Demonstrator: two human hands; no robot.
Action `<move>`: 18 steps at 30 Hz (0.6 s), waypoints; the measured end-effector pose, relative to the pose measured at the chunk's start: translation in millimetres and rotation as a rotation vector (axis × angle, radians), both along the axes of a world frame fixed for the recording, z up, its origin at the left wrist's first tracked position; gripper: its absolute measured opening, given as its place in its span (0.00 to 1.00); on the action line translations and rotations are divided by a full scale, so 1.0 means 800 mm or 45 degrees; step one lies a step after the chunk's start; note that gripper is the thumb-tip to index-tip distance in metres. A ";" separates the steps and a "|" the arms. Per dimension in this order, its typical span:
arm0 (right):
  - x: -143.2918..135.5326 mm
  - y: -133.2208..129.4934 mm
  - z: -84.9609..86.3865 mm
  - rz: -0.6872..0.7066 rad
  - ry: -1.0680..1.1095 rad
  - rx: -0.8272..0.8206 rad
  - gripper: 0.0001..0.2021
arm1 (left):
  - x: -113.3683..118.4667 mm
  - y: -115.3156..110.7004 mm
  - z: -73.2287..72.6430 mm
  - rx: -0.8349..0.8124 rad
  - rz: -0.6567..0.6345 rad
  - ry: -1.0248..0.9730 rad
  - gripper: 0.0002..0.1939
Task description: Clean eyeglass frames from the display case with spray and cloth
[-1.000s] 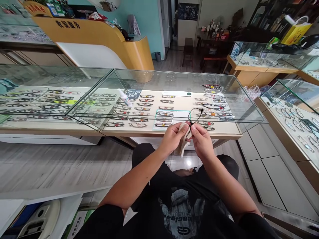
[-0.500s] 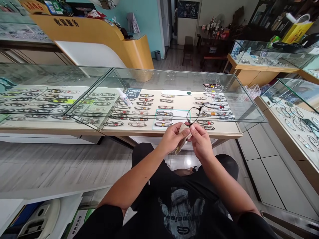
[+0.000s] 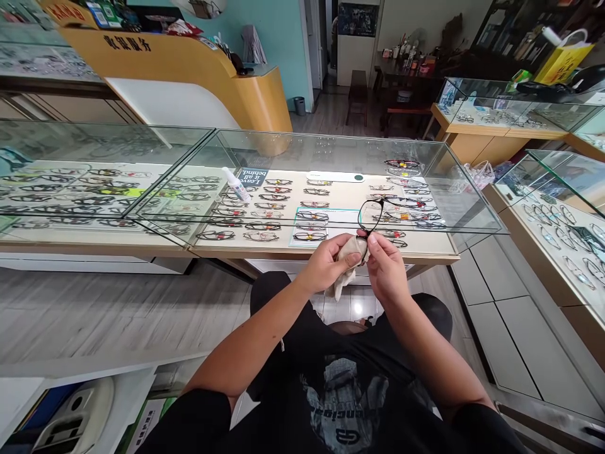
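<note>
Bunched higher since before, the cloth [image 3: 350, 257] sits in left fingers [image 3: 341, 247] at 9 o'clock of the glasses [image 3: 370, 217], pinched by right fingers [image 3: 373, 241]; rubbing hard could twist the frame loose over the floor.

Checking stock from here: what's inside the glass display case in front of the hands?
Inside the glass display case lie rows of eyeglass frames and a dark sign. The hands and cloth hide its near edge.

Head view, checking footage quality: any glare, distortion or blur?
Head view: glare patch on the floor tile between the knees; reflections veil the glass counter; wide-lens bending at the edges; glasses, cloth and both hands stay sharp.
</note>
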State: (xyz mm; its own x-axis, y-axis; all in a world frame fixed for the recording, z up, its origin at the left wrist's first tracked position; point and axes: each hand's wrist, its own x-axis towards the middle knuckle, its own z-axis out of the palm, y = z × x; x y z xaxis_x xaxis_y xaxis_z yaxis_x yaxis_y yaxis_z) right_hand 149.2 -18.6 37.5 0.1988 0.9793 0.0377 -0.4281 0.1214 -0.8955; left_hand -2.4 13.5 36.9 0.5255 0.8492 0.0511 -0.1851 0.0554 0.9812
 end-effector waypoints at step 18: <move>0.002 0.001 0.010 -0.106 0.118 -0.124 0.12 | 0.010 0.000 -0.008 -0.027 -0.040 -0.062 0.25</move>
State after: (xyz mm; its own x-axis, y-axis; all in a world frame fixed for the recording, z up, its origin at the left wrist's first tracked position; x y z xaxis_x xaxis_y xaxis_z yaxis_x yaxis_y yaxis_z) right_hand 151.2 -18.0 45.8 0.2776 0.9575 -0.0787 -0.5018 0.0747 -0.8617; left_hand 5.9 13.4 30.5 0.5493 0.8335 0.0592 -0.2304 0.0829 0.9696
